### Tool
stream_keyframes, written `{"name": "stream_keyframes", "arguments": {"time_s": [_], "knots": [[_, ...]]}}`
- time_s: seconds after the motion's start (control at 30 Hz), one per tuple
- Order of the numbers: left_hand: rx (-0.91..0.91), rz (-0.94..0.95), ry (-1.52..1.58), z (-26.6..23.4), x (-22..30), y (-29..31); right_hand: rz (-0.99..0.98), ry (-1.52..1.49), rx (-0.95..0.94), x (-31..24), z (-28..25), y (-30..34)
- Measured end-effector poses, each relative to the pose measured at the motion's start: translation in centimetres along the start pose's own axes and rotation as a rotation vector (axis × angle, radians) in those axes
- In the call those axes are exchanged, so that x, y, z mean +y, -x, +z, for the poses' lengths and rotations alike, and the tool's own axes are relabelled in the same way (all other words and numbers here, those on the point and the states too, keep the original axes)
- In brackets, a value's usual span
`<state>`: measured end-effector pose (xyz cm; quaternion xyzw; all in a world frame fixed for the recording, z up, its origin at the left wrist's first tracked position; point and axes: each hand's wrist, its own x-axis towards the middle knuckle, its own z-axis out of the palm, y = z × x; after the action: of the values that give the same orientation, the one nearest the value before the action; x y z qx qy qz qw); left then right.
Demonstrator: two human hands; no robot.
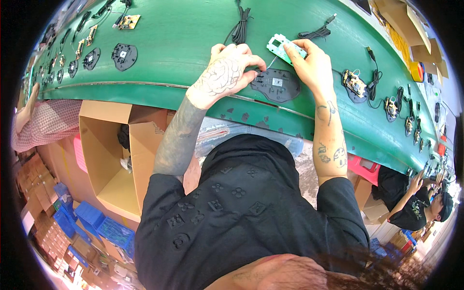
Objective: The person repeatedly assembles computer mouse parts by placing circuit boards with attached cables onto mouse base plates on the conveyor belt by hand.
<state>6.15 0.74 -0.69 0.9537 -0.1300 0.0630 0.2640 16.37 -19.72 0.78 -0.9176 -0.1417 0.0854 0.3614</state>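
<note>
In front of me on the green bench lies a black mouse base plate [284,87] with a small pale square in its middle. My right hand [311,65] grips a green circuit board [277,45] above the plate's far edge. From the board a thin pale wire runs down toward the plate. My left hand [231,70] is closed, its thumb and index fingertip almost meeting at the plate's left edge; what they pinch is too small to make out. Just beyond that hand sits a bundled black cable [239,30].
Coiled cable [316,33] with a plug lies beyond my right hand. Black base plates [124,56] line the left, and plates with boards [355,84] the right. An open cardboard box [116,159] stands below the bench edge. Another person [411,203] works at far right.
</note>
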Motion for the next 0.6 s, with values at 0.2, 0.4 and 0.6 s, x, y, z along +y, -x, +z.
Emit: {"name": "stream_keyframes", "arguments": {"time_s": [0.2,0.4,0.6], "knots": [[-0.166,-0.003,0.004,-0.7,-0.3,-1.0,-0.005,-0.003,0.004,0.1,-0.2,-0.2],[-0.305,-0.032,0.024,-1.9,0.1,-2.1,0.005,-0.079,-0.036,0.7,-0.9,-0.4],[-0.281,0.001,0.015,-1.0,-0.3,-1.6,-0.120,-0.535,-0.328,1.5,-2.8,1.5]]}}
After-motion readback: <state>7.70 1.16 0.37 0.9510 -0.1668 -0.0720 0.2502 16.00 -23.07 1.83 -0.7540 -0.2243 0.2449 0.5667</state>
